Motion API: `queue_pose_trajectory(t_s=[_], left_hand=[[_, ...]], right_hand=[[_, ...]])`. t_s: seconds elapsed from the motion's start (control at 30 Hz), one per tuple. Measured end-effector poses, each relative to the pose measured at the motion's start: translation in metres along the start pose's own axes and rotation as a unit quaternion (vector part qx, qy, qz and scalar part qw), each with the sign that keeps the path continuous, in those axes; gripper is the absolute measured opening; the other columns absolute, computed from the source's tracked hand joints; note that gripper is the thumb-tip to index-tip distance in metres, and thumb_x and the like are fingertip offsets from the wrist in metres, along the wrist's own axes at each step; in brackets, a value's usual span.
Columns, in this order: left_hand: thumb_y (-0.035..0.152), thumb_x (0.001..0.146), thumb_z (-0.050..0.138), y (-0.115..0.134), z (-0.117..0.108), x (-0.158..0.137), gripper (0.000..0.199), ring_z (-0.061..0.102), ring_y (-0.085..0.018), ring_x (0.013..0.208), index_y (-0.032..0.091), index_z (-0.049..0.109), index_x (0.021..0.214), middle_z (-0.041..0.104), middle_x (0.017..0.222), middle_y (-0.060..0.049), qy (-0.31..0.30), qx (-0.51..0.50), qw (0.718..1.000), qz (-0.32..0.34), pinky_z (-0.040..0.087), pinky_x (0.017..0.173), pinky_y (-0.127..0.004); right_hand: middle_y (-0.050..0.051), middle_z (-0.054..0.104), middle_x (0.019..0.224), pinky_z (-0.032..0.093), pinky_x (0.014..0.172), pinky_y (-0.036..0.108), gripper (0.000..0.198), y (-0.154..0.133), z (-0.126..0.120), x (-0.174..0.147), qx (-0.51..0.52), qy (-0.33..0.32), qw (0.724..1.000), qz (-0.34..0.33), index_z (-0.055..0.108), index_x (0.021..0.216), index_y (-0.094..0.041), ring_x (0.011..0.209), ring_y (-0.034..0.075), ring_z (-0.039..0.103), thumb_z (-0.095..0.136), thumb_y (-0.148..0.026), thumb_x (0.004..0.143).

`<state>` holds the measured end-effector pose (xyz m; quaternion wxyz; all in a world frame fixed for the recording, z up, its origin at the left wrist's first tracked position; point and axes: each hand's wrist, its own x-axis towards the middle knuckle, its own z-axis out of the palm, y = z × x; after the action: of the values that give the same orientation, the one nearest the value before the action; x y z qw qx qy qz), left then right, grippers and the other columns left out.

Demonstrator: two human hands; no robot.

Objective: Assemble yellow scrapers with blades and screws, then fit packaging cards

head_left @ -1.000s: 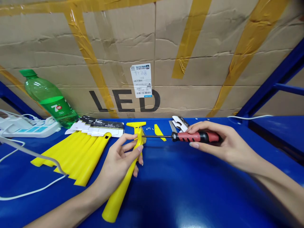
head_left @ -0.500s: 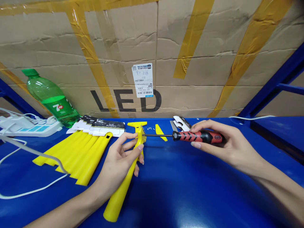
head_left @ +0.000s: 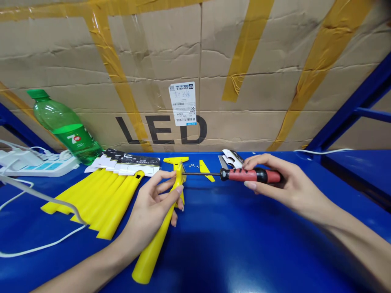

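My left hand is closed around the head end of a yellow plastic scraper, whose wide handle slants down toward me. My right hand grips the red and black handle of a screwdriver, held level. Its thin shaft reaches left, and the tip meets the scraper's head; the exact contact spot is too small to make out. Behind the scraper lie a yellow T-shaped part, a flat yellow plate and several small screws.
Yellow scrapers with packaged blades lie fanned at left. Beyond are a leaning green bottle, a white power strip and cables. More blades lie behind the screwdriver. A large cardboard box backs the blue table.
The screwdriver has turned about its long axis, its handle markings now facing another way. It has shifted very slightly left, its tip still at the scraper head. My left hand keeps its hold.
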<state>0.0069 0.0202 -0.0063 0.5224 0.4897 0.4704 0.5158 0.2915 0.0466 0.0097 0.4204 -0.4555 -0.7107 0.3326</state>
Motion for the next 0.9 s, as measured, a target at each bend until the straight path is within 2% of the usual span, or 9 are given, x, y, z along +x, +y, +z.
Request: queue_pose_trajectory(t_s=[0.1,0.23,0.33,0.5,0.57,0.63,0.7,0.83,0.9], left_hand=[[0.036,0.076,0.082,0.001,0.0,0.0,0.046,0.06,-0.013,0.05,0.02,0.05,0.107,0.064,0.07,0.004,0.004,-0.004,1.0,0.003,0.048,0.031,-0.02],[0.037,0.077,0.08,0.004,-0.002,-0.002,0.043,0.055,-0.01,0.042,0.02,0.052,0.105,0.063,0.063,0.005,0.01,0.005,1.0,0.009,0.047,0.031,-0.019],[0.037,0.076,0.081,0.004,-0.002,-0.004,0.043,0.054,-0.009,0.041,0.02,0.053,0.104,0.062,0.062,0.006,0.013,0.011,1.0,0.011,0.046,0.03,-0.018],[0.038,0.077,0.081,0.005,-0.001,-0.006,0.041,0.053,-0.008,0.04,0.02,0.054,0.102,0.062,0.066,0.005,0.01,0.018,1.0,0.018,0.046,0.03,-0.019],[0.038,0.077,0.081,0.005,-0.001,-0.004,0.041,0.055,-0.009,0.042,0.02,0.054,0.103,0.063,0.068,0.004,0.012,0.017,1.0,0.018,0.046,0.03,-0.019],[0.038,0.076,0.081,0.003,-0.001,-0.002,0.043,0.058,-0.011,0.046,0.02,0.054,0.105,0.064,0.07,0.003,0.011,0.012,1.0,0.011,0.047,0.031,-0.019],[0.037,0.076,0.082,0.001,-0.002,0.0,0.045,0.06,-0.013,0.05,0.021,0.053,0.106,0.065,0.07,0.003,0.003,0.006,1.0,0.002,0.047,0.031,-0.019],[0.036,0.077,0.081,0.002,-0.003,0.001,0.043,0.059,-0.013,0.05,0.021,0.052,0.106,0.064,0.069,0.003,-0.007,-0.002,1.0,-0.003,0.047,0.031,-0.019],[0.034,0.078,0.08,0.005,-0.003,0.0,0.042,0.058,-0.012,0.05,0.021,0.052,0.106,0.064,0.069,0.003,-0.005,0.0,1.0,0.006,0.046,0.031,-0.018]], right_hand=[[0.007,0.07,0.095,0.055,0.06,0.028,0.028,-0.002,0.004,-0.003,0.003,0.021,0.999,-0.025,0.065,0.095,-0.021,0.07,0.017,0.067,0.08,-0.038,0.079],[0.0,0.066,0.059,0.05,0.044,0.025,0.031,-0.008,0.011,-0.006,0.062,-0.007,0.997,0.037,0.059,0.099,-0.02,0.044,0.013,0.059,0.075,-0.042,0.085],[-0.004,0.059,0.047,0.04,0.037,0.02,0.03,-0.011,0.012,-0.005,0.089,-0.025,0.993,0.076,0.058,0.099,-0.02,0.034,0.01,0.05,0.071,-0.045,0.088],[-0.001,0.064,0.065,0.031,0.031,0.018,0.035,-0.01,0.012,0.002,0.188,-0.05,0.96,0.2,0.06,0.087,-0.019,0.037,0.007,0.048,0.073,-0.052,0.084],[0.0,0.064,0.073,0.032,0.033,0.019,0.036,-0.009,0.012,0.002,0.189,-0.059,0.958,0.207,0.06,0.087,-0.02,0.042,0.007,0.049,0.071,-0.054,0.085],[-0.002,0.06,0.066,0.036,0.037,0.02,0.033,-0.009,0.01,0.001,0.117,-0.055,0.979,0.155,0.063,0.095,-0.021,0.045,0.009,0.05,0.071,-0.052,0.086],[-0.001,0.062,0.068,0.042,0.044,0.024,0.032,-0.009,0.009,-0.001,-0.013,-0.026,0.998,0.053,0.065,0.101,-0.022,0.05,0.012,0.053,0.075,-0.047,0.084],[0.007,0.074,0.092,0.053,0.066,0.031,0.027,-0.007,0.008,-0.006,-0.197,-0.018,0.962,-0.19,0.073,0.112,-0.024,0.074,0.019,0.066,0.074,-0.03,0.086],[0.006,0.076,0.092,0.054,0.069,0.031,0.035,-0.005,0.01,-0.008,-0.203,-0.048,0.947,-0.242,0.07,0.125,-0.025,0.074,0.019,0.068,0.068,-0.023,0.09]])
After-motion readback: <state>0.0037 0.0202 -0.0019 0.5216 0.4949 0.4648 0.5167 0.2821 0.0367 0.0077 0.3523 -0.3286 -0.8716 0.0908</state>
